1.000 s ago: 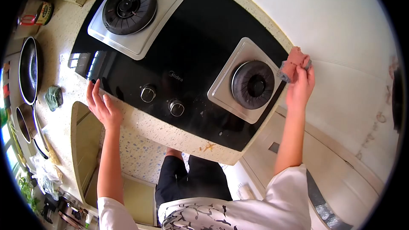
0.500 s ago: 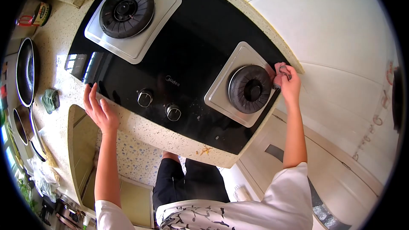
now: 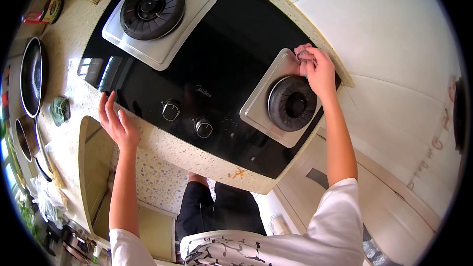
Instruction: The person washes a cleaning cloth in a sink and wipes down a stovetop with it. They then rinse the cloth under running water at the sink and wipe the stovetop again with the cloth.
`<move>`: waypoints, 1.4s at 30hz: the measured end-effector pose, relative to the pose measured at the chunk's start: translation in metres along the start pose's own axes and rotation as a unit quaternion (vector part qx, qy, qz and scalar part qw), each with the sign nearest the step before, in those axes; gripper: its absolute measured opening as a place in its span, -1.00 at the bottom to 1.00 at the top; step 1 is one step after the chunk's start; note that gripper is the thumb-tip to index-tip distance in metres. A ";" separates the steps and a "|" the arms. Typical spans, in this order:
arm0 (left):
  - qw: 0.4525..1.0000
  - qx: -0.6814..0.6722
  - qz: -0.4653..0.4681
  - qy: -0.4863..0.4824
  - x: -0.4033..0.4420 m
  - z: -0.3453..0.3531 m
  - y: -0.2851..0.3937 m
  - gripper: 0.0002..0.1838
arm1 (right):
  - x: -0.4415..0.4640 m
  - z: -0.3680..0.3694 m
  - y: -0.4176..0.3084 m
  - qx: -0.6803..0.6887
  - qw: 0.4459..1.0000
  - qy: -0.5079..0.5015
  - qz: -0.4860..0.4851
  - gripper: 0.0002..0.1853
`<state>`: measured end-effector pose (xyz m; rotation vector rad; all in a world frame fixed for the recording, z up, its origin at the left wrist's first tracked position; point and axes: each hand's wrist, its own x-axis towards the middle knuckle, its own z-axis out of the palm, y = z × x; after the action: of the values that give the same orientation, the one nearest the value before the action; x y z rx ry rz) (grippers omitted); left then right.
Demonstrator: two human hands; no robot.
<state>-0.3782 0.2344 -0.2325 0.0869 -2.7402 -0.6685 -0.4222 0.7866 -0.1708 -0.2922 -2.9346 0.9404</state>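
Note:
My right hand [image 3: 319, 71] grips a crumpled pink cleaning cloth [image 3: 303, 58] at the far corner of the right burner's steel plate [image 3: 259, 99]. Just below that hand is the round black right burner [image 3: 293, 103]. The black glass gas stove [image 3: 221, 44] stretches across the counter, with a second burner [image 3: 152, 10] at its far left. Two control knobs [image 3: 171, 111] stand near the front edge. My left hand [image 3: 118, 124] rests with fingers spread at the stove's front left edge, holding nothing.
Left on the speckled counter [image 3: 167, 141] lie a frying pan [image 3: 31, 76], a smaller pan [image 3: 25, 138], a green cloth [image 3: 59, 111] and a plastic bag [image 3: 48, 199]. A labelled jar [image 3: 52, 10] stands further back. White wall tiles [image 3: 389, 29] rise at the right.
My right hand has moved the pink cloth from the stove's right edge up and left onto the burner plate's far corner. The left hand stays at the front edge. The view has shifted slightly.

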 end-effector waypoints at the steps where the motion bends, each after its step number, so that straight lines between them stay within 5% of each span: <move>1: 1.000 0.001 -0.001 0.000 0.000 0.000 0.000 -0.43 | 0.004 0.003 -0.007 0.004 1.000 -0.010 -0.013 -0.63; 11: 1.000 0.001 -0.004 0.001 0.000 0.000 0.002 -0.44 | 0.029 0.023 -0.058 0.024 0.985 -0.113 -0.128 -0.62; 14: 1.000 0.003 -0.004 -0.001 0.000 0.000 0.000 -0.44 | 0.030 0.025 -0.061 -0.048 0.968 -0.090 -0.229 -0.62; 31: 1.000 -0.001 -0.016 -0.011 -0.001 0.001 -0.002 -0.43 | -0.114 0.076 -0.136 -0.003 0.962 -0.159 -0.224 -0.64; 33: 1.000 -0.004 -0.016 -0.011 -0.001 0.001 -0.002 -0.43 | -0.129 0.077 -0.139 0.052 0.959 -0.189 -0.203 -0.60; 35: 1.000 -0.003 -0.011 -0.008 -0.001 0.002 -0.001 -0.43 | -0.134 0.069 -0.136 0.224 0.935 -0.267 -0.063 -0.52; 37: 1.000 -0.003 -0.013 -0.006 -0.001 0.000 0.000 -0.43 | -0.115 0.051 -0.139 0.282 0.940 -0.192 -0.002 -0.51; 38: 1.000 -0.003 -0.015 -0.007 -0.001 -0.001 0.002 -0.43 | -0.092 0.043 -0.123 0.202 0.961 -0.130 -0.138 -0.57; 39: 1.000 -0.005 -0.018 -0.009 -0.001 -0.001 0.003 -0.43 | -0.079 0.033 -0.120 0.262 0.956 -0.120 -0.050 -0.58; 42: 1.000 0.000 -0.014 -0.011 -0.001 -0.001 0.001 -0.43 | -0.025 0.015 -0.107 0.070 0.995 -0.024 -0.072 -0.62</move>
<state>-0.3770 0.2352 -0.2314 0.1197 -2.7644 -0.6818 -0.4168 0.6876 -0.1206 -0.0526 -2.8669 1.1380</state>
